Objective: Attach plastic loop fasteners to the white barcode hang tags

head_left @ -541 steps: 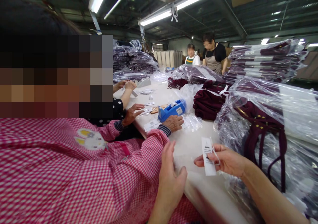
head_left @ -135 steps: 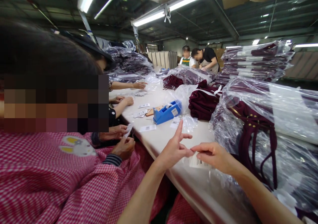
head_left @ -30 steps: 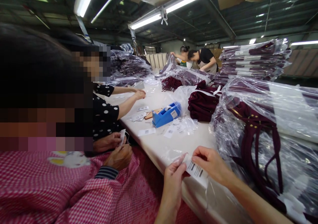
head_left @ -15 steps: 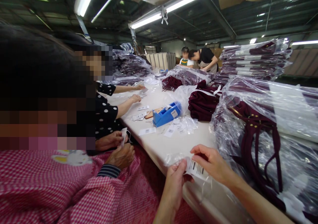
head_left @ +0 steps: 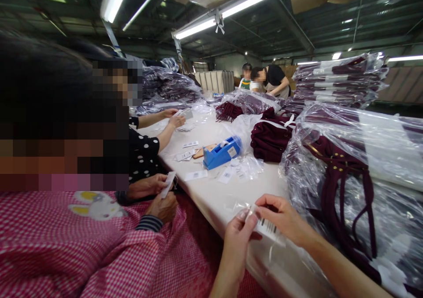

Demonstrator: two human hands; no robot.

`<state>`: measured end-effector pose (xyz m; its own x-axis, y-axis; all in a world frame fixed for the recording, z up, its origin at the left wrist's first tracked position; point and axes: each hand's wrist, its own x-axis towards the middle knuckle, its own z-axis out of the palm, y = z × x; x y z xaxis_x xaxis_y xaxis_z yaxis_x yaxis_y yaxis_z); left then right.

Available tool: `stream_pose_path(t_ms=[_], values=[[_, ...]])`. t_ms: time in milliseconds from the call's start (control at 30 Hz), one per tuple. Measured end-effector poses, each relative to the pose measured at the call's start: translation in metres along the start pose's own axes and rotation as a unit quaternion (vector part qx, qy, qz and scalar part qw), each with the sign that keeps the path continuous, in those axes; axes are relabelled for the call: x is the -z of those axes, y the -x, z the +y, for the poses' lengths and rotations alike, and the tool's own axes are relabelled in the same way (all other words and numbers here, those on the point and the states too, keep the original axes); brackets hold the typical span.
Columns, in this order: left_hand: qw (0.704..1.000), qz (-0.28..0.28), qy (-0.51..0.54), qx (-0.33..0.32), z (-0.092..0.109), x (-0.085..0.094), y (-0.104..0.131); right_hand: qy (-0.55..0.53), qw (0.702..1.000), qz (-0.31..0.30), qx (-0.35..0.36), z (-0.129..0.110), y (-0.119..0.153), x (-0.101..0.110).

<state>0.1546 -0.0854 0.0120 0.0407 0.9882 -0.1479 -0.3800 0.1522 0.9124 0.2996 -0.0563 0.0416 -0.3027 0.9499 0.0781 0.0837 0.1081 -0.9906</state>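
My left hand point(head_left: 240, 229) pinches the left end of a white printed tag point(head_left: 269, 228) between thumb and fingers. Clear thin plastic point(head_left: 236, 203) surrounds the tag and hangs beneath it. From the other side, my right hand point(head_left: 280, 216) has its thumb and index finger closed on the tag's upper edge, close to my left thumb. Both hands are over the near edge of the pale table point(head_left: 211, 196). The tag's printed face is partly covered by my right fingers.
A blue tape dispenser point(head_left: 222, 152) stands beyond my hands, among loose white tags point(head_left: 195, 175). Bagged maroon garments point(head_left: 343, 152) crowd the right side. At left, a co-worker in a pink checked garment point(head_left: 109, 245) holds a tag; another in polka dots point(head_left: 144, 146) handles tags farther back.
My right fingertips have come down beside my left thumb and closed on the tag's edge. The polka-dot co-worker's hands have drawn left and now hold up tags.
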Motion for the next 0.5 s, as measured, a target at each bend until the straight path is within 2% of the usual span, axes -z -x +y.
stream_pose_path(t_ms=[100,233,367,500], values=[[0.993,0.080,0.078,-0.041,-0.006,-0.005,0.002,0.003,1.000,0.019,-0.006,0.000,0.001,0.000],[0.986,0.123,0.107,-0.039,-0.012,-0.015,0.005,0.017,0.999,0.038,-0.002,0.000,0.001,-0.003],[0.986,0.141,0.087,-0.035,-0.012,-0.021,0.005,-0.012,0.998,0.053,0.005,-0.001,0.001,-0.005],[0.992,0.123,0.024,-0.032,-0.011,-0.017,0.003,-0.018,0.999,0.051,0.003,0.001,-0.001,-0.004]])
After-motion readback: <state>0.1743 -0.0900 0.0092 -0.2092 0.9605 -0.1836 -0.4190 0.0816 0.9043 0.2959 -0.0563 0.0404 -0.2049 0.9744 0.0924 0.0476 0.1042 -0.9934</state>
